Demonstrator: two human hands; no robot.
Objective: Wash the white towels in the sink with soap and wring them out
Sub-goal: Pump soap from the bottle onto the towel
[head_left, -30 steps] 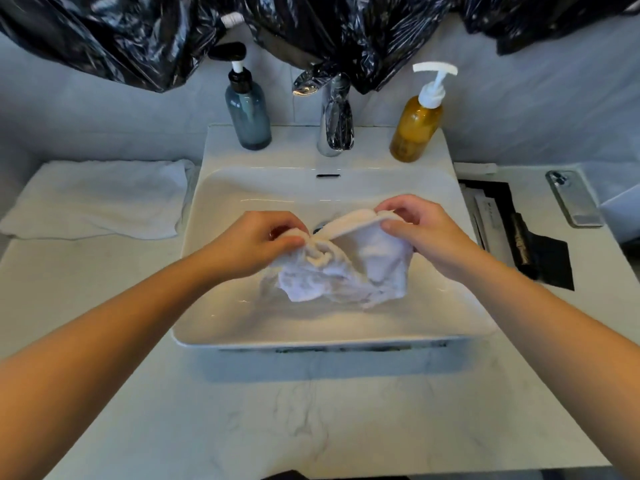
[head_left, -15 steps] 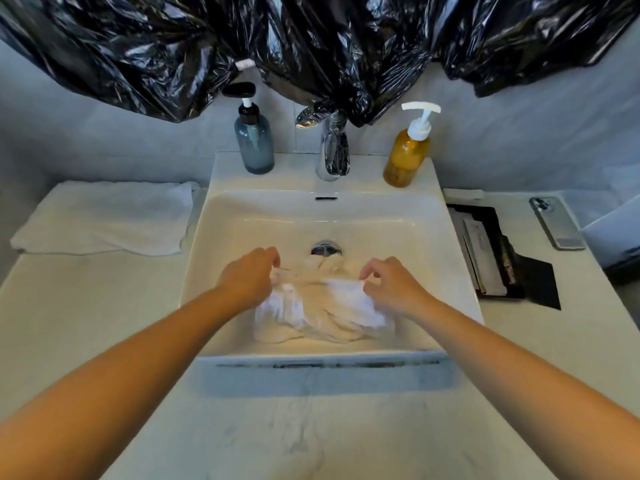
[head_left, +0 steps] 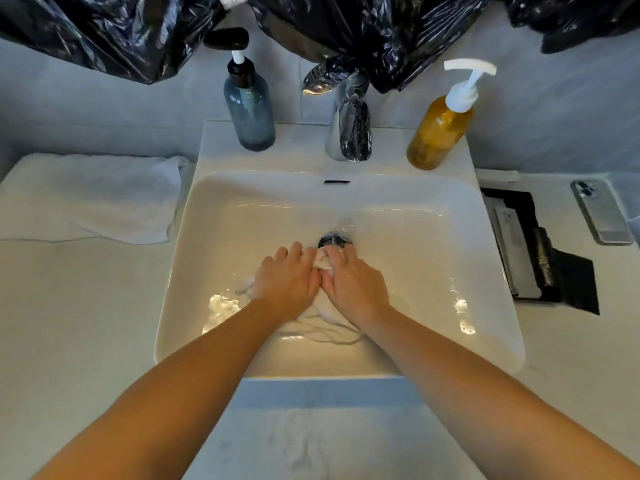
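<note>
Both hands are pressing down low in the white rectangular ceramic sink (head_left: 450, 237), side by side and touching each other. The left hand (head_left: 285, 282) and the right hand (head_left: 356, 285) are each curling their fingers over the wet, bunched white cloth towel (head_left: 325, 323), which is lying on the basin floor just in front of the round chrome drain (head_left: 334, 240). A folded white towel (head_left: 86, 199) is lying on the counter to the left.

2 arms show, bare from near edge to fingertips: left arm (head_left: 173, 393) with left hand (head_left: 285, 277), right arm (head_left: 485, 386) with right hand (head_left: 356, 285).
</note>
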